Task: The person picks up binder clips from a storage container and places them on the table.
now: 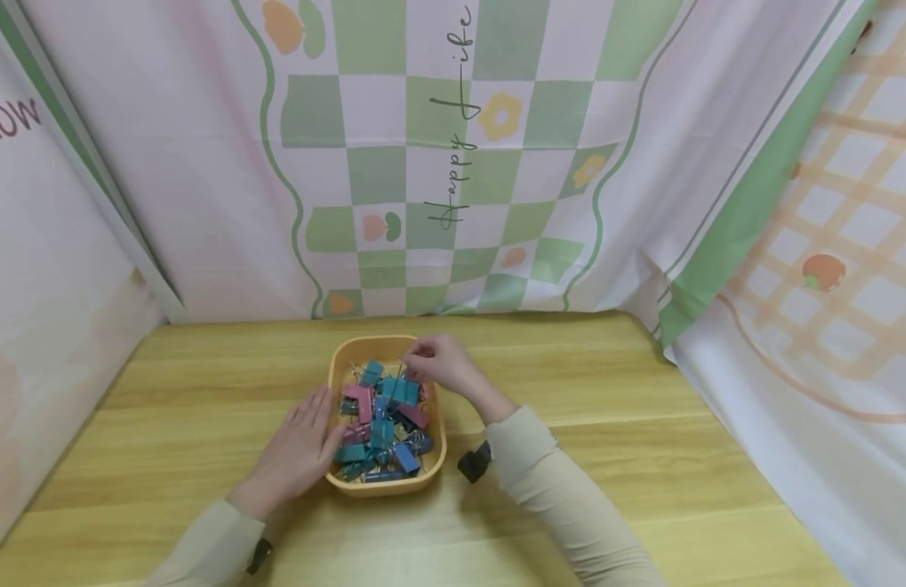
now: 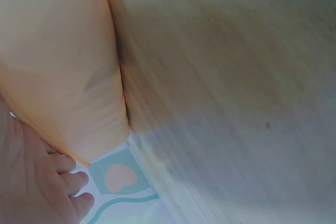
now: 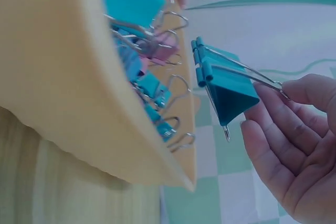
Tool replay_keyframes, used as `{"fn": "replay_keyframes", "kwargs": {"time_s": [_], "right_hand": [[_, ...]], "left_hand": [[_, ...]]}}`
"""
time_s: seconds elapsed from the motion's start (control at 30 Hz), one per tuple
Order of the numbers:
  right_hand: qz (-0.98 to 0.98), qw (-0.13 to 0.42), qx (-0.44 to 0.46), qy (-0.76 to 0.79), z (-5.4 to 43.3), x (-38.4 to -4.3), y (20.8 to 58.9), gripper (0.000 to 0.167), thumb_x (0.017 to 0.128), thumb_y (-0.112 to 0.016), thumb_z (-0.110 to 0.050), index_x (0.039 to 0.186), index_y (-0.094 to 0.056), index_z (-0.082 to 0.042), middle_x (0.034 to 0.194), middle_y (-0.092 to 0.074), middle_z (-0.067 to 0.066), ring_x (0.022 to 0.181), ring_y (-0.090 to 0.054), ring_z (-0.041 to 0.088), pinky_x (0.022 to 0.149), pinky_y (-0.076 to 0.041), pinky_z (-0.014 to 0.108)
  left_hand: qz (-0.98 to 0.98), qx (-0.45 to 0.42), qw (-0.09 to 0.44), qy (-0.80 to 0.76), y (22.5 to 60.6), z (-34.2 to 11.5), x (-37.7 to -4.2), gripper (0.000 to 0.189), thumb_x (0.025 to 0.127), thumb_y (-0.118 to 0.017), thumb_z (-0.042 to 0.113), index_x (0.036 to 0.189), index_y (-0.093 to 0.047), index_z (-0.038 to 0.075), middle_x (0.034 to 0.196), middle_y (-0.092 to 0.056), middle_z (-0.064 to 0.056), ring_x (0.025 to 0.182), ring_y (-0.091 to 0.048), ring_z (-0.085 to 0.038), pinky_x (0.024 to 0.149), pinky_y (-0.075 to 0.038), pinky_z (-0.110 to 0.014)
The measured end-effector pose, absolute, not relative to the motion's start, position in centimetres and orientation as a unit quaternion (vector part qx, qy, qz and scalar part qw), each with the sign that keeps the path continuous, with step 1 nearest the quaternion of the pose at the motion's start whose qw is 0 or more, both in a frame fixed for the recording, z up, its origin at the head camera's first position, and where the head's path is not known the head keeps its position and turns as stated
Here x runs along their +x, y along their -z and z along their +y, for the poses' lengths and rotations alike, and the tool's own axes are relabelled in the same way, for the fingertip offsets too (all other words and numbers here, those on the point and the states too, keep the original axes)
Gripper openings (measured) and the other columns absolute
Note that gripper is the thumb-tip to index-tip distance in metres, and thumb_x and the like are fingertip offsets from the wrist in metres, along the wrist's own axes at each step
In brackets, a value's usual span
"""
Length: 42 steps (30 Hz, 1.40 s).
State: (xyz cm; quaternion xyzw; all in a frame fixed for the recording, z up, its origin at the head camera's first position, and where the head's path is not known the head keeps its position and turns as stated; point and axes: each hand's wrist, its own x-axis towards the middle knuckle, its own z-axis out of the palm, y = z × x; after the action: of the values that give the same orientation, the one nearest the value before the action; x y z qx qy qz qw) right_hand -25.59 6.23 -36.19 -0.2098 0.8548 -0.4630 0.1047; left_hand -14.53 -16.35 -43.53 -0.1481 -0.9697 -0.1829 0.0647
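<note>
A yellow plastic basket (image 1: 385, 489) on the table holds many binder clips (image 1: 382, 434) in teal, blue and pink, piled together. My left hand (image 1: 297, 444) lies along the basket's left side with its fingers fairly straight, the thumb at the rim. Over the basket's far right corner, my right hand (image 1: 445, 364) pinches a large teal binder clip (image 3: 231, 90) by its wire handle, between thumb and fingers. In the right wrist view this clip hangs beyond the rim, apart from the pile. The left wrist view shows the basket's outer wall (image 2: 58, 61) beside the left fingers.
The wood-grain table (image 1: 585, 408) spreads out on both sides of the basket. A checked green and white curtain (image 1: 438, 175) hangs at the table's back edge, with further printed cloths at left and right. Dark wrist straps (image 1: 475, 462) show at the sleeves.
</note>
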Motion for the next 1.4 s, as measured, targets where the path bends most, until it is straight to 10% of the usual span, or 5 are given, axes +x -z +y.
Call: {"fn": "replay_keyframes", "kwargs": {"time_s": [1.4], "right_hand": [[0.756,0.038,0.028,0.653,14.0,-30.7,40.9,0.021,0.091,-0.053,-0.002,0.105,-0.056,0.014,0.090,-0.065,0.024,0.069,-0.066,0.018,0.076,-0.054,0.036]], "left_hand": [[-0.969,-0.144,0.064,0.190,43.7,-16.4,-14.6,0.060,0.100,-0.034,0.031,0.141,-0.020,-0.009,0.147,-0.015,-0.023,0.134,-0.016,-0.039,0.108,-0.016,-0.051]]}}
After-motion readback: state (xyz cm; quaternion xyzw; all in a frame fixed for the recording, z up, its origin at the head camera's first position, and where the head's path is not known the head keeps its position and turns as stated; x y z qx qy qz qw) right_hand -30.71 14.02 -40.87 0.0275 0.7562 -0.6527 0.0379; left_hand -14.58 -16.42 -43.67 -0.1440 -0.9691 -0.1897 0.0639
